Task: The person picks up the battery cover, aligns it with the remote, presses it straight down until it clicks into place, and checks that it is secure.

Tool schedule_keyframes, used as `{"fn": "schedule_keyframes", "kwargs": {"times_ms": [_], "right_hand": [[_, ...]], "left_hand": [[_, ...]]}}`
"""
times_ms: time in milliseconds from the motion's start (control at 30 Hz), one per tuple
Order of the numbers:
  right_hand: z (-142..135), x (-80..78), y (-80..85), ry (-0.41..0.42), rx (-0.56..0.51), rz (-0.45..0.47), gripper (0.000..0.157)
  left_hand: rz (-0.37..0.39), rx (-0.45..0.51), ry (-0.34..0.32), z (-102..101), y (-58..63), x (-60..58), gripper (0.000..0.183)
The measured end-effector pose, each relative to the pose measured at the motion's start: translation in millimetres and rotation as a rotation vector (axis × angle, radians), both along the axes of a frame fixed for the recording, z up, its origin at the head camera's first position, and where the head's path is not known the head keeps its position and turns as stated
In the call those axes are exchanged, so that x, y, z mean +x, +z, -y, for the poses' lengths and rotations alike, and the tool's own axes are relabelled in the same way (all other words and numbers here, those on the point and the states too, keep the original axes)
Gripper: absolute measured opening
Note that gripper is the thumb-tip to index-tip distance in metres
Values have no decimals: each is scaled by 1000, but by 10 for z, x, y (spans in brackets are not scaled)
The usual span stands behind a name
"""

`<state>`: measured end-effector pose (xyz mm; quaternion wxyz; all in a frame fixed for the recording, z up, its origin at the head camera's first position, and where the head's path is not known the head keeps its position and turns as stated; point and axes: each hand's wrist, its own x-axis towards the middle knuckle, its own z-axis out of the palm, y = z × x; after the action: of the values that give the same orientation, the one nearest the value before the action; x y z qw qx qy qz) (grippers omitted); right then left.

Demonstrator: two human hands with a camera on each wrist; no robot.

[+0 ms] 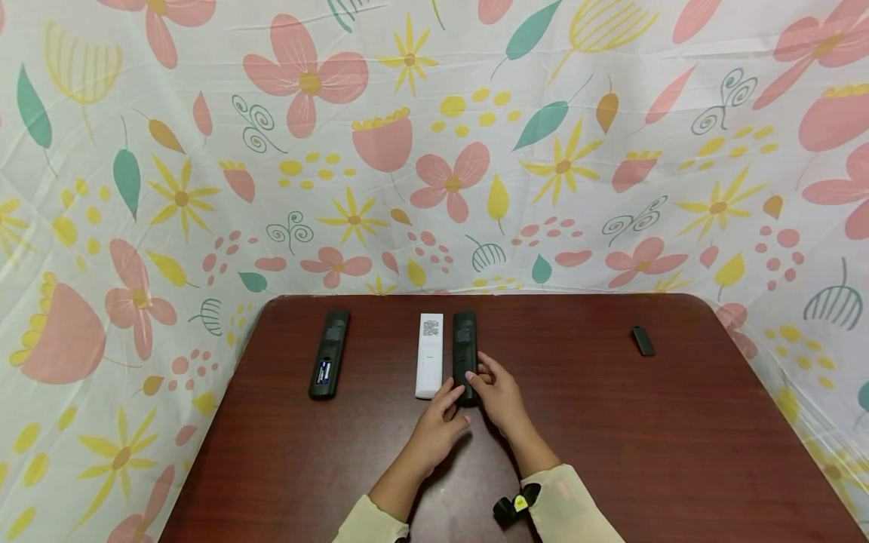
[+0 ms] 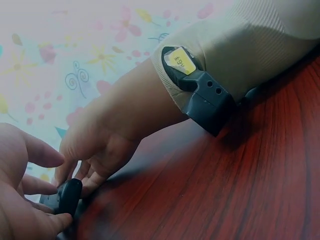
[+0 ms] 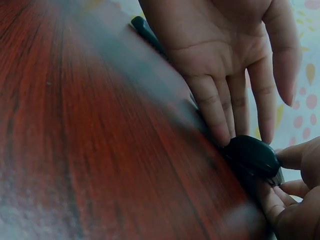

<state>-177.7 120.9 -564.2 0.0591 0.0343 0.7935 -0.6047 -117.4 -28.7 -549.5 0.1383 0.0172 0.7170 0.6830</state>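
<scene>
**Black remote (image 1: 465,339) held at its near end**

Right hand (image 1: 502,400): partly closed, thumb on the remote's upturned back, fingers along its right edge, in what looks a light pinch. Left hand (image 1: 434,434): fingers extended, tips touching the near left side; nothing gripped. How firmly either presses cannot be told.

The black remote lies back upward, lengthwise away from the person, the rightmost of three remotes. Whether its near end is raised cannot be established. Handling, as judged: light, rigid plastic, smooth enough to slide on the polished top; casing sturdy, any clip-fitted part more fragile. The two long sides offer the soundest hold.

White remote (image 1: 429,354): just beside it on the left, across a narrow gap that the left fingers border. A shift that way risks a knock. Second black remote (image 1: 330,343): farther left, well apart, its compartment uncovered and batteries (image 1: 324,372) showing. Small black cover (image 1: 643,341): well apart on the right; the span between it and the held remote gives the widest sideways room.

The back edge of the table (image 1: 679,452) lies near the remote's far end, with floral cloth (image 1: 421,188) hanging behind, so forward travel is short. Toward the person, tabletop extends beneath the forearms.
</scene>
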Motion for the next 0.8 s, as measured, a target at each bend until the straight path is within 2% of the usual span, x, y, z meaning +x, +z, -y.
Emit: {"fn": "schedule_keyframes", "kwargs": {"times_ms": [167, 300, 500, 633, 800], "right_hand": [[11, -8, 13, 1, 73, -32, 59], [4, -27, -1, -6, 177, -92, 58], [-12, -29, -5, -6, 274, -160, 53], [-16, -23, 3, -2, 326, -160, 52], [-18, -16, 14, 0, 331, -144, 53]], "left_hand": [[-23, -24, -3, -1, -8, 2, 60], [-42, -33, -8, -2, -21, -2, 60], [-52, -61, -16, -5, -34, 6, 59], [-57, -64, -19, -8, -48, 3, 59], [-55, -77, -22, -7, -50, 7, 59]]}}
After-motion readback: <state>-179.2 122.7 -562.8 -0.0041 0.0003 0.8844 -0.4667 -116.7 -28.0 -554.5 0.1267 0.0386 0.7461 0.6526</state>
